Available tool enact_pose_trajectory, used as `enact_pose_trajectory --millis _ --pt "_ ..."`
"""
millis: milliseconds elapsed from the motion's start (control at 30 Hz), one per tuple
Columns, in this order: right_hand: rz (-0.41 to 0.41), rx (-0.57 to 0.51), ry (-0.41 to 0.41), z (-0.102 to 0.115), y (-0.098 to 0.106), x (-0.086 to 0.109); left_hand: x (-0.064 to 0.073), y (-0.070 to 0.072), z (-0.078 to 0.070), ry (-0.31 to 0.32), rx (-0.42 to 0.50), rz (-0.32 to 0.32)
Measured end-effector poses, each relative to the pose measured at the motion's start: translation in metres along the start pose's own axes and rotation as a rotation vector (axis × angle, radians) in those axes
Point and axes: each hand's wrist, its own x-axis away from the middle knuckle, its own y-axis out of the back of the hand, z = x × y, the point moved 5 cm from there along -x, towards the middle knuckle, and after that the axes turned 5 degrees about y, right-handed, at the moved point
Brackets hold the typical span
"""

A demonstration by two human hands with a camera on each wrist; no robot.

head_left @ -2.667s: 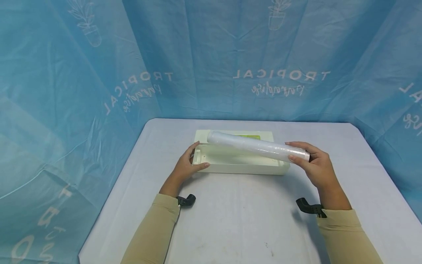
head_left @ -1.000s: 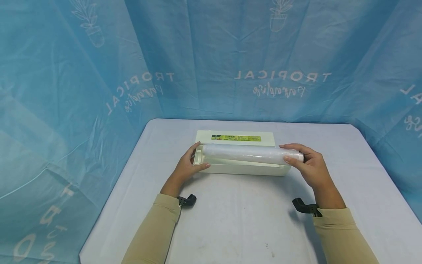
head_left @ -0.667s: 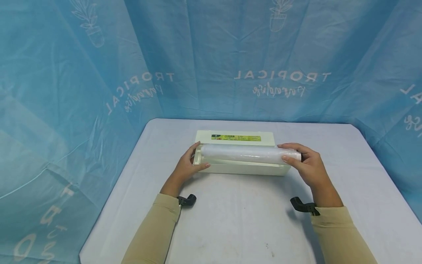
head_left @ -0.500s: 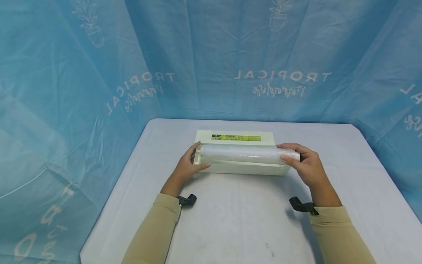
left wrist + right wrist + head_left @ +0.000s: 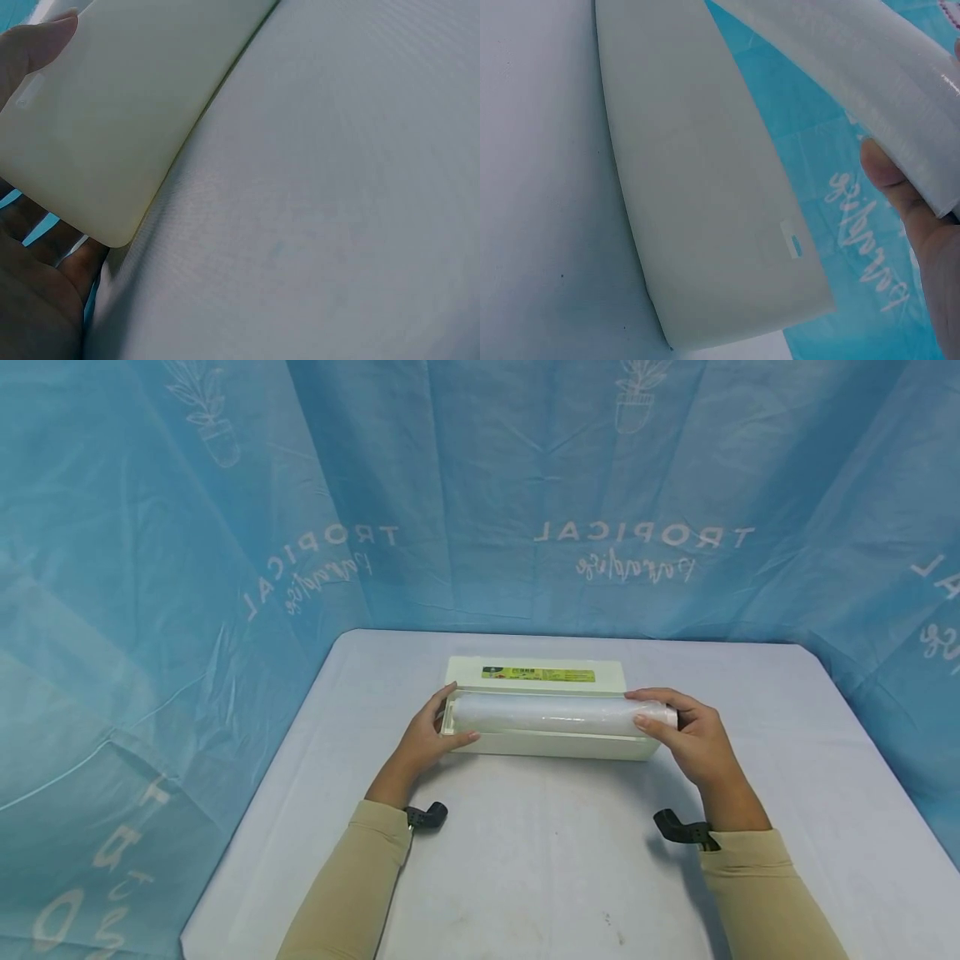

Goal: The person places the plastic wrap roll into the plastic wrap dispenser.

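A pale green plastic-wrap dispenser box point(image 5: 555, 745) lies on the table with its labelled lid point(image 5: 536, 674) tipped back behind it. My left hand point(image 5: 425, 739) grips the box's left end, thumb on the front wall point(image 5: 120, 127) and fingers behind. A roll of clear plastic wrap point(image 5: 547, 713) slants over the box, its left end down inside. My right hand point(image 5: 693, 735) holds the roll's right end between thumb and fingers. In the right wrist view that end of the roll point(image 5: 877, 82) is raised above the box's front wall point(image 5: 705, 172).
A white cloth covers the table point(image 5: 540, 860). Blue printed sheets point(image 5: 480, 493) hang behind it and at both sides. Black wrist mounts point(image 5: 427, 816) sit on both forearms.
My right hand has brought the roll left and down, from slanting across the lid to lying nearly along the box, its left end now inside. My left hand stays on the box.
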Motion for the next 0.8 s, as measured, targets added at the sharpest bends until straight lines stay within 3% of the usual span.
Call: enact_pose_trajectory --millis 400,800 --pt "0.008 -0.019 0.038 -0.0049 -0.0035 -0.0016 0.0007 -0.0005 -0.0014 -0.008 -0.009 -0.007" --pt "0.000 -0.019 0.010 -0.0103 -0.0071 -0.0023 -0.0005 0.0006 0.0003 -0.004 -0.029 -0.013"
